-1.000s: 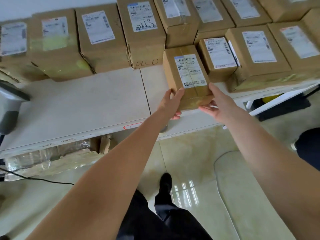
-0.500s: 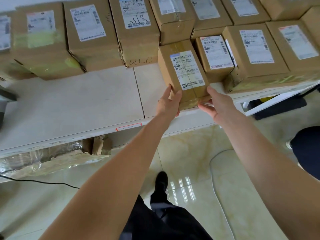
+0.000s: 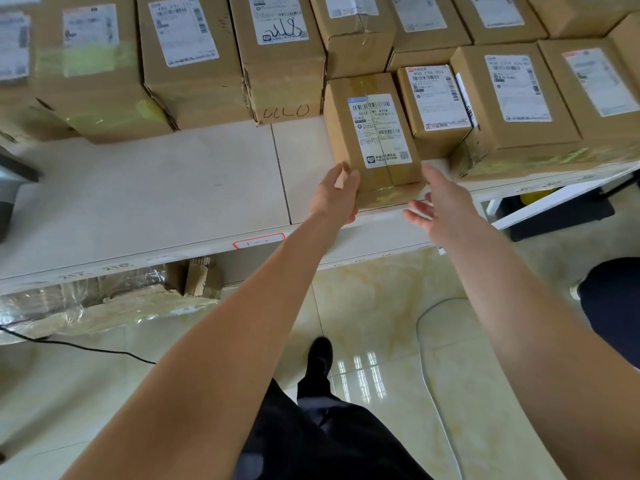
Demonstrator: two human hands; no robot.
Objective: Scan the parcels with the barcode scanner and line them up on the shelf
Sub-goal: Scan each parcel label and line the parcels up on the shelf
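parcel (image 3: 374, 133) stood on shelf (image 3: 173, 188), wedged between box marked ULO (image 3: 280, 64) at 10 o'clock and small labelled box (image 3: 434, 98) at 3 o'clock | left hand (image 3: 337, 195) laid flat against parcel's near left corner, fingers straight | right hand (image 3: 438, 202) released, fingers spread, just beside parcel's near right corner at 5 o'clock

Both forearms are bare and sleeveless, above dark navy trousers (image 3: 332, 427) and a black shoe (image 3: 320, 355).
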